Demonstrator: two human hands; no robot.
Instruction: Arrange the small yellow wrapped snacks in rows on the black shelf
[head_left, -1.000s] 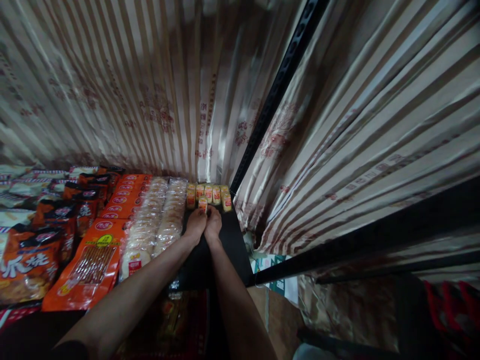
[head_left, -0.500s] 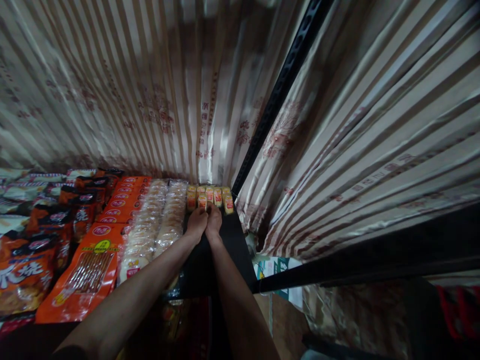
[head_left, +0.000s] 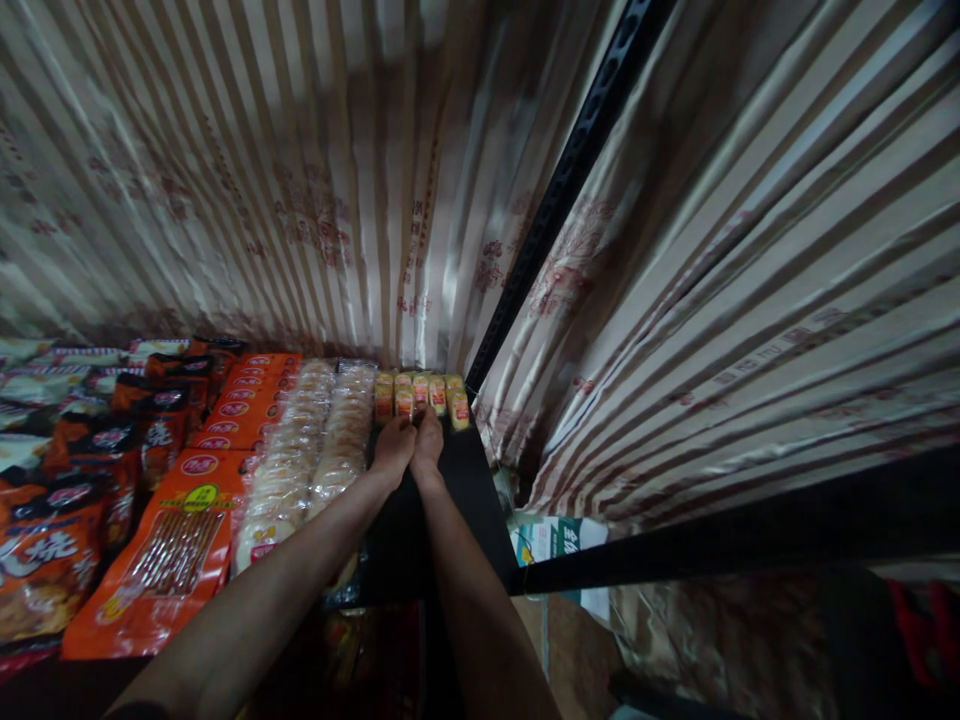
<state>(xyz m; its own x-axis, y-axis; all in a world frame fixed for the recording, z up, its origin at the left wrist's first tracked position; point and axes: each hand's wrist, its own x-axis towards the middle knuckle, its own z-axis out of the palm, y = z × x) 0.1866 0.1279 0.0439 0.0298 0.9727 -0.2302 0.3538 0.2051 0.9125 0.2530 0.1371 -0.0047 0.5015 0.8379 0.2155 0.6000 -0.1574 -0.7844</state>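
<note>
My left hand (head_left: 394, 446) and my right hand (head_left: 427, 442) are side by side at the far end of a black shelf (head_left: 472, 490). Their fingers are closed at the front of a group of small yellow snack packs with red labels. The fingers of my left hand meet a front pack (head_left: 405, 400); those of my right hand are beside it, below another pack (head_left: 421, 388). My own hands partly hide the fingertips and what lies between them. One more yellow pack (head_left: 460, 410) stands at the right end of the group.
Left of my hands run two rows of clear-wrapped round pastries (head_left: 345, 425). Beyond them lie orange snack packets (head_left: 176, 545) and black-and-orange bags (head_left: 49, 550). A striped curtain (head_left: 337, 200) hangs behind, and a black slotted post (head_left: 555, 210) rises at the shelf's right corner.
My view has shifted very slightly. Both hands stay at the same front packs, with almost no visible movement.
</note>
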